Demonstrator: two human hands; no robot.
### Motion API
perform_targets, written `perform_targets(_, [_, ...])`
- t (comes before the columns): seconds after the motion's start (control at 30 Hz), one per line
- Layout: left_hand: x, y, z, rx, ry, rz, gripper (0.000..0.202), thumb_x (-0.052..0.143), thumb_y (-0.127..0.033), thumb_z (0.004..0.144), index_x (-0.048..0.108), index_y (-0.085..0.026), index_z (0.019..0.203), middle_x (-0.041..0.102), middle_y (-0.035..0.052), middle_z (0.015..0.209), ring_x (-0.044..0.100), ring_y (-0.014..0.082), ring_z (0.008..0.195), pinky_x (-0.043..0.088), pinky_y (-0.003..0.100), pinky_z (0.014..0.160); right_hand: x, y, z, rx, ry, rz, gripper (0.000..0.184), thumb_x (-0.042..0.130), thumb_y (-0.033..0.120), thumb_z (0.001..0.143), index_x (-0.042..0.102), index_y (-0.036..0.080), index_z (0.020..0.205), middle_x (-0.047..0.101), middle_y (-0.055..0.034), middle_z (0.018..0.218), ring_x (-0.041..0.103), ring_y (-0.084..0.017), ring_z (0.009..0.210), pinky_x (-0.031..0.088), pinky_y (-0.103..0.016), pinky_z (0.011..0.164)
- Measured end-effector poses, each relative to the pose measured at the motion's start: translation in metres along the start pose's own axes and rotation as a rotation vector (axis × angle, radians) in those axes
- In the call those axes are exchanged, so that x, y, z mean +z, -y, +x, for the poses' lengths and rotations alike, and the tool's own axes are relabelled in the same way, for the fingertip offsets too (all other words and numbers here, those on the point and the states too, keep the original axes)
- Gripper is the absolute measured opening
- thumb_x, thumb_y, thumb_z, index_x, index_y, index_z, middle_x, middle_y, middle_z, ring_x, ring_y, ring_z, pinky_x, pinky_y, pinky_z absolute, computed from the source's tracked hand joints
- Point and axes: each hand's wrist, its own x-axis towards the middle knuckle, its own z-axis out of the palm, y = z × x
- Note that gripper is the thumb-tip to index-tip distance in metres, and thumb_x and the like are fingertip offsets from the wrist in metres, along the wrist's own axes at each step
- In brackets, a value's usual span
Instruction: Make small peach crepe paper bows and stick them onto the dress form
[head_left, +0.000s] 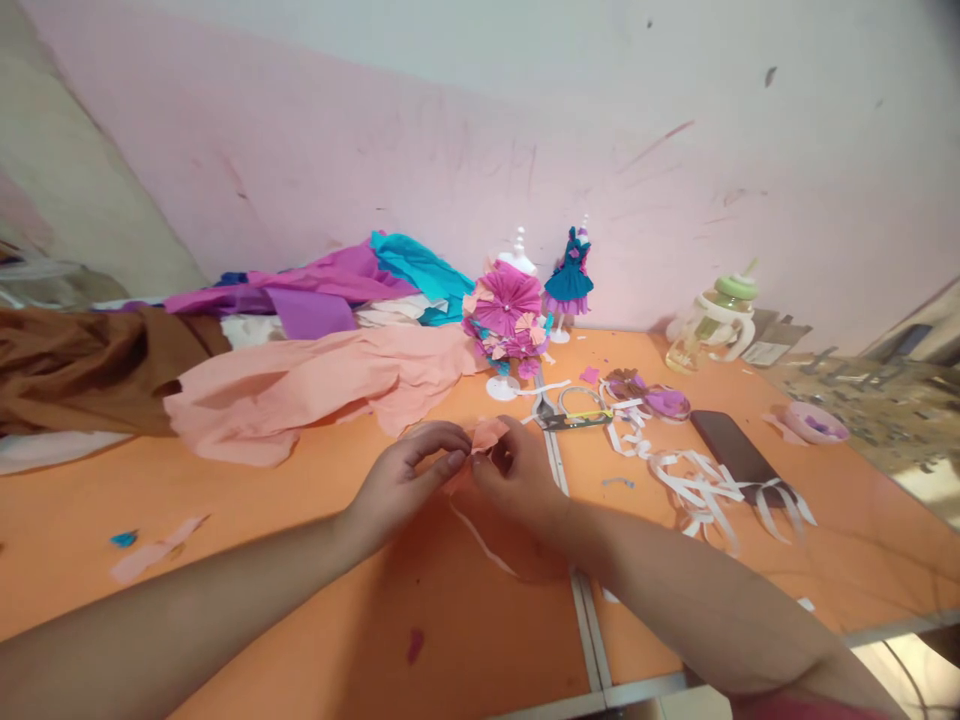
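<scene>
Both hands work at the same point above the orange table. The right hand pinches a small peach piece between thumb and fingers. The left hand has its thumb and forefinger drawn together at the left edge of the same piece (the exact contact is partly hidden by the fingers). A narrow pale strip curves below the hands.

Surrounding items: a large peach sheet lies crumpled beyond the left hand. 2 miniature dress forms stand near the wall: the flower-covered form in front, and the teal-dressed form behind it to the right. White ribbon lies in loose loops right of the right hand, partly across a dark flat rectangular object.
</scene>
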Motion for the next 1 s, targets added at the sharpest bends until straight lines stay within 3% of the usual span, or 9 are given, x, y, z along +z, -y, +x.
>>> perform_targets(0.17, [0.000,0.001,-0.001,-0.086,0.051,-0.100,0.025,0.056,-0.045,0.086,0.066,-0.022,0.085,0.067,0.0052,0.101,0.060,0.0233,0.101,0.044,0.033,0.094,0.000,0.004,0.002,0.041,0.041,0.019,0.011,0.058,0.025,0.076,0.056,0.018,0.085,0.056,0.0012,0.076,0.049,-0.010,0.063,0.040,-0.023,0.057])
perform_targets(0.3, [-0.001,0.004,0.000,-0.207,0.041,-0.231,0.029,0.057,-0.048,0.085,0.062,-0.020,0.084,0.064,0.0017,0.082,0.059,0.0179,0.080,0.047,0.027,0.075,-0.002,0.006,0.003,0.097,0.064,0.054,0.018,0.062,0.034,0.078,0.058,0.018,0.086,0.057,0.0011,0.075,0.049,-0.010,0.063,0.041,-0.023,0.057])
perform_targets(0.4, [0.000,0.007,0.001,-0.214,0.006,-0.265,0.031,0.057,-0.048,0.085,0.060,-0.018,0.078,0.057,-0.0006,0.073,0.054,0.0145,0.071,0.044,0.024,0.067,-0.004,0.004,0.005,0.094,0.089,0.094,0.021,0.065,0.037,0.077,0.060,0.018,0.084,0.059,0.0011,0.076,0.052,-0.010,0.065,0.043,-0.023,0.058])
perform_targets(0.63, [-0.001,0.013,0.001,-0.191,0.036,-0.317,0.030,0.057,-0.046,0.085,0.056,-0.018,0.074,0.051,-0.0018,0.070,0.047,0.0128,0.067,0.039,0.022,0.062,-0.006,-0.004,0.009,0.117,0.117,0.202,0.022,0.068,0.039,0.076,0.064,0.018,0.083,0.060,0.0009,0.072,0.053,-0.010,0.061,0.045,-0.023,0.058])
perform_targets(0.87, [-0.003,0.012,0.000,-0.180,0.110,-0.278,0.032,0.058,-0.047,0.085,0.058,-0.018,0.072,0.052,-0.0016,0.067,0.048,0.0127,0.065,0.039,0.022,0.061,-0.005,-0.006,0.007,0.148,0.142,0.241,0.027,0.072,0.038,0.072,0.057,0.020,0.085,0.059,0.0028,0.072,0.054,-0.010,0.063,0.046,-0.022,0.058])
perform_targets(1.0, [-0.001,0.010,0.000,-0.174,0.075,-0.322,0.025,0.059,-0.044,0.085,0.061,-0.019,0.085,0.060,0.0008,0.082,0.056,0.0164,0.079,0.045,0.024,0.071,-0.004,-0.008,0.009,0.158,0.126,0.339,0.039,0.076,0.038,0.067,0.049,0.023,0.091,0.057,0.0047,0.079,0.052,-0.008,0.058,0.045,-0.021,0.053])
